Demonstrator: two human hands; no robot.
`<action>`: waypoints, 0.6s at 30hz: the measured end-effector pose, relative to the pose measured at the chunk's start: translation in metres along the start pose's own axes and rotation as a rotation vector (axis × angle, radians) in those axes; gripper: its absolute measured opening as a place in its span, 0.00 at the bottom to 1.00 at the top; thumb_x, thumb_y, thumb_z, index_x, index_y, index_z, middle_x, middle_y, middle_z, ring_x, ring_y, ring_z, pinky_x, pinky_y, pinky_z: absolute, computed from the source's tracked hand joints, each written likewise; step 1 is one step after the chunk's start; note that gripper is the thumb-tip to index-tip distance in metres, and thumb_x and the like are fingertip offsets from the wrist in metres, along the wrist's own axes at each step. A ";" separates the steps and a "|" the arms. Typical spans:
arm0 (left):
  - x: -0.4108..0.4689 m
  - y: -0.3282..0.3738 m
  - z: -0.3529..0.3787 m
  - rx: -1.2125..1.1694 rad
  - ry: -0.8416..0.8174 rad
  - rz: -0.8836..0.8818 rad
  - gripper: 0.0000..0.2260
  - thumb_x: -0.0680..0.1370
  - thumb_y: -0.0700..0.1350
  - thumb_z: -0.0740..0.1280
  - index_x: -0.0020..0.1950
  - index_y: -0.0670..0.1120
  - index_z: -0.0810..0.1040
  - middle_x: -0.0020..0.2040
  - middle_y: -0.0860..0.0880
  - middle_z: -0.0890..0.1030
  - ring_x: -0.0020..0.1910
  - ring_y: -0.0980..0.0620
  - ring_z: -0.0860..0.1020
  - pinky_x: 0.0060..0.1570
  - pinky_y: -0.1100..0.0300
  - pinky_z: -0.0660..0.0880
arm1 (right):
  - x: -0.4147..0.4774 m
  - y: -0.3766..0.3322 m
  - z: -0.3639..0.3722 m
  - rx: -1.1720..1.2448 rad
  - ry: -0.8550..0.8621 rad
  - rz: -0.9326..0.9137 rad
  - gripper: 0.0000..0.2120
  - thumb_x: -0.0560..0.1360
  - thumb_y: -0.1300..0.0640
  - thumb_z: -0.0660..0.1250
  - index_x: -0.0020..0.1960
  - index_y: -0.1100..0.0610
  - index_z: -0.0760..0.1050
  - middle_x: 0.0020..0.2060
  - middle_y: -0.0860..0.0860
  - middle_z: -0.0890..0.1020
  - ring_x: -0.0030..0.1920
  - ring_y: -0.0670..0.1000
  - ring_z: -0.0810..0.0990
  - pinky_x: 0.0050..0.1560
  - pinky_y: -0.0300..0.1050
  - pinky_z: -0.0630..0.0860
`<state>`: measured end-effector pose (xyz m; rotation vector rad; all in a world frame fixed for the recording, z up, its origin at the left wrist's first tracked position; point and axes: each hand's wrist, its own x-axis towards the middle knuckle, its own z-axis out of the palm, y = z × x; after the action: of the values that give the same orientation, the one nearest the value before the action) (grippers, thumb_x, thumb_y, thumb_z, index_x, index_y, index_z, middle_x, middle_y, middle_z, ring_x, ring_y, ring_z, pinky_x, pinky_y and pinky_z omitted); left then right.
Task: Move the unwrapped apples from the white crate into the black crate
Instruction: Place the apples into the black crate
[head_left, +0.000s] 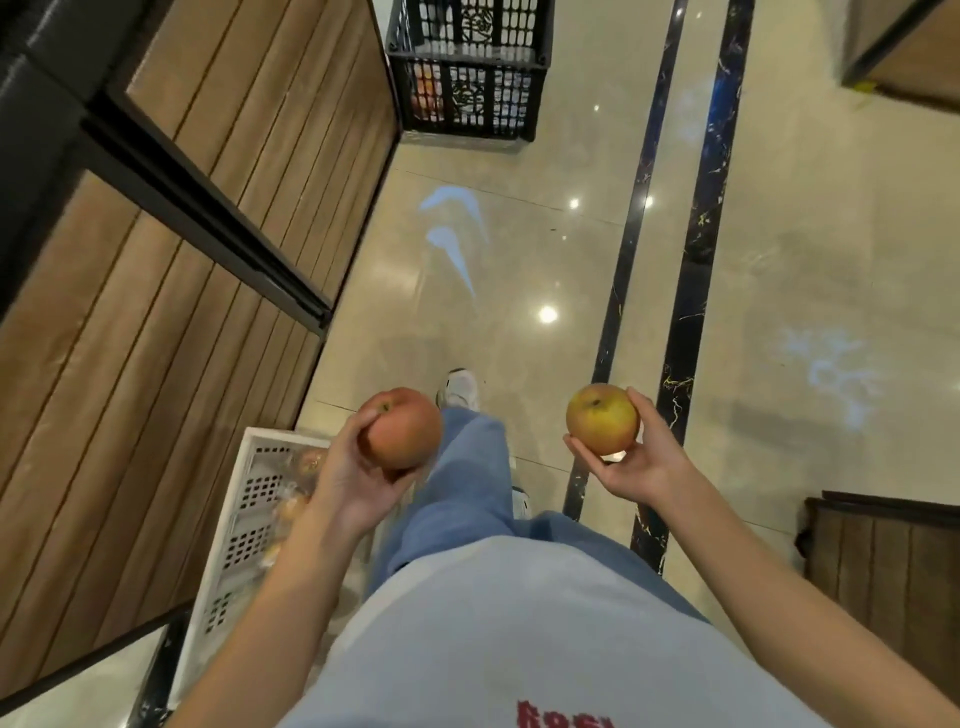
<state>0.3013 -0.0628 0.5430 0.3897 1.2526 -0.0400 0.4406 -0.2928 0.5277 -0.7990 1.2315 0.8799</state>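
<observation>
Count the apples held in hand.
2: the red apple in the left hand, the yellow apple in the right hand. Fruit in the white crate and black crate is too obscured to count.

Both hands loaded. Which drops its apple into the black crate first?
Left, marginally. The left hand grips a red apple more nearly in line with the black crate ahead; the right hand holds a yellowish apple further aside.

The near crate (235, 540) lies left of the person's legs (467, 478), the far crate (467, 98) straight ahead.
</observation>
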 end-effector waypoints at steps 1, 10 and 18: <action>0.006 0.010 0.009 -0.003 0.003 -0.005 0.07 0.74 0.49 0.65 0.50 0.49 0.74 0.53 0.42 0.73 0.49 0.42 0.75 0.36 0.52 0.81 | 0.005 -0.010 0.016 -0.003 -0.006 0.002 0.35 0.63 0.47 0.77 0.65 0.56 0.68 0.64 0.58 0.70 0.59 0.65 0.75 0.33 0.58 0.82; 0.085 0.143 0.129 0.040 0.057 0.031 0.06 0.74 0.50 0.65 0.50 0.52 0.75 0.54 0.44 0.74 0.51 0.43 0.75 0.52 0.50 0.74 | 0.039 -0.107 0.179 0.031 0.009 0.015 0.34 0.65 0.46 0.76 0.66 0.56 0.68 0.63 0.61 0.70 0.58 0.64 0.75 0.33 0.58 0.81; 0.146 0.265 0.274 0.174 -0.044 0.038 0.08 0.75 0.48 0.65 0.53 0.50 0.73 0.56 0.43 0.73 0.55 0.43 0.75 0.60 0.49 0.73 | 0.053 -0.197 0.272 0.143 0.023 0.006 0.31 0.66 0.44 0.74 0.64 0.56 0.70 0.62 0.61 0.71 0.60 0.62 0.75 0.44 0.55 0.82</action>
<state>0.6626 0.1265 0.5477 0.5605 1.2014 -0.1248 0.7418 -0.1343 0.5278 -0.6930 1.3024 0.7795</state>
